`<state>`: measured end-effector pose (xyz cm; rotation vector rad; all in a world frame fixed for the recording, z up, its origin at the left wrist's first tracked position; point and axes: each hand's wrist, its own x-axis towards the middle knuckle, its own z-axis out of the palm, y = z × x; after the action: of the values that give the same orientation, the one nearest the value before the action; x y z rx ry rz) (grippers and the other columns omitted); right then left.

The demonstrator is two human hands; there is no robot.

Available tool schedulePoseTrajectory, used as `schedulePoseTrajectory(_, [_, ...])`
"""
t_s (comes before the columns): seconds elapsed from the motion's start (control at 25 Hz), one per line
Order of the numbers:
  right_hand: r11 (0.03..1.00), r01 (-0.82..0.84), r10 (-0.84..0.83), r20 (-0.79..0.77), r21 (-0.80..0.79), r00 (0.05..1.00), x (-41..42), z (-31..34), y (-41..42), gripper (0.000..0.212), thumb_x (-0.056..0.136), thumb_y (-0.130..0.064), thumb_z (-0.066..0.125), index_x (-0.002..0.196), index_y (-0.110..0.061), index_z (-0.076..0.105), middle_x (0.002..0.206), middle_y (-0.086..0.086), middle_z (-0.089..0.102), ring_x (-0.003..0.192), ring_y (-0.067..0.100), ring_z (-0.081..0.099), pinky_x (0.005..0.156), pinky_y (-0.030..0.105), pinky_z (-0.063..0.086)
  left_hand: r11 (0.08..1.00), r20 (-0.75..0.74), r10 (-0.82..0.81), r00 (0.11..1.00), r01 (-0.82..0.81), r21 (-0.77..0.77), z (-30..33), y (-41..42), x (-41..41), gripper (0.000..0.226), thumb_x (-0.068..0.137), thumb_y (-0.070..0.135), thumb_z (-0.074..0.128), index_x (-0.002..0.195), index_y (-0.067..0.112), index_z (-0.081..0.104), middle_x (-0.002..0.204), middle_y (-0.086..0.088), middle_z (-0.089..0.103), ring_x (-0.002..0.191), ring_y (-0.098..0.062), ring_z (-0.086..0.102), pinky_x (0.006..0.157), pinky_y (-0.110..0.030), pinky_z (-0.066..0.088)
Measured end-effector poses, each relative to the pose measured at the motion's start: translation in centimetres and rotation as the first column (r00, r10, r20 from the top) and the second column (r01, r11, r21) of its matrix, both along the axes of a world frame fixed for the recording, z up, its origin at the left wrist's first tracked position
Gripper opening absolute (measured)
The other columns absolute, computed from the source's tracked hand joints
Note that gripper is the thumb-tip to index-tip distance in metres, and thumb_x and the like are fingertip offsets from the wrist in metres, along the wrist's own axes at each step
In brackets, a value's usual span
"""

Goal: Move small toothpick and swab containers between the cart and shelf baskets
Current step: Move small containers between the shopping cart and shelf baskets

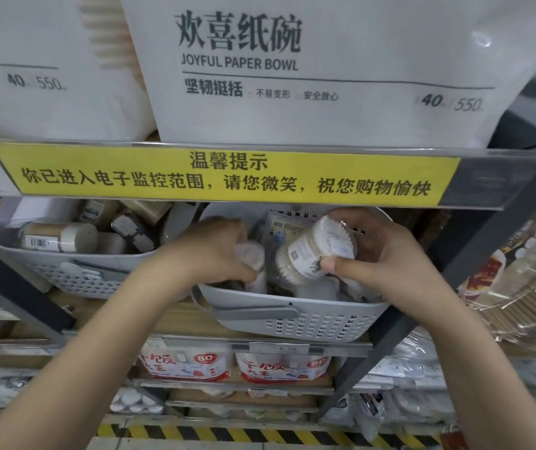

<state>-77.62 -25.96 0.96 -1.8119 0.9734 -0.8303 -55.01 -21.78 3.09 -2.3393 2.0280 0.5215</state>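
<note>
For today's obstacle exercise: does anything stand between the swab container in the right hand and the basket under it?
Nothing visible does. The right hand holds the swab container directly above the open grey basket, though other packs already fill much of it.

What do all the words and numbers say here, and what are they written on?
"欢喜纸碗 JOYFUL PAPER BOWL", "40", "550": big white paper bowl pack.
"40", "550": white pack on the left.
"温馨提示": yellow shelf sign.
"80": red-and-white packs below.
Labels on the swab container in the right hand and on the toothpick containers: too small to read.
</note>
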Motion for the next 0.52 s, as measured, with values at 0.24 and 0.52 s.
schedulePoseTrajectory(0.24, [0.987,0.153,-0.159,0.151,0.051,0.976,0.6,0.2,2.4,0.054,0.061,-0.044,0.081,0.105,-0.031,0.052,0.112,-0.01,0.062,0.105,0.004,0.06,0.093,0.027,0.048,0.891,-0.42,-0.122,0.899,-0.087,-0.445,1.6,3.3,1.5,0.045,0.069,0.033,0.077,0.099,0.039,0.045,0.099,0.023,0.053,0.09,0.009,0.052,0.07,-0.002,0.038])
schedulePoseTrajectory(0.52, [0.964,0.092,-0.202,0.459,0.249,0.865,0.2,0.0,7.2,0.052,0.068,-0.031,0.067,0.117,-0.014,0.056,0.107,0.005,0.069,0.097,0.019,0.068,0.082,0.035,0.055,0.853,-0.863,-0.289,0.414,-0.298,-0.428,1.2,7.1,1.1,0.042,0.073,0.019,0.073,0.11,0.031,0.058,0.104,0.014,0.069,0.096,0.002,0.064,0.076,-0.013,0.05])
